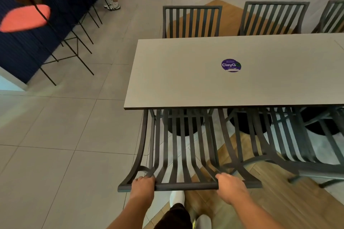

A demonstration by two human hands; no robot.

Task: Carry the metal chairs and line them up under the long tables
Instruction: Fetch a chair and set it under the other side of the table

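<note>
Toward the upper left of the frame, bar stools with coral and yellow seats are ranged along a dark blue counter. At lower centre, the top rail of a slatted metal chair is gripped by the left hand and, further right, by the right hand, fingers curled over it. Its seat is tucked beneath the long table. Right of it, a second chair is seen under the same edge.
</note>
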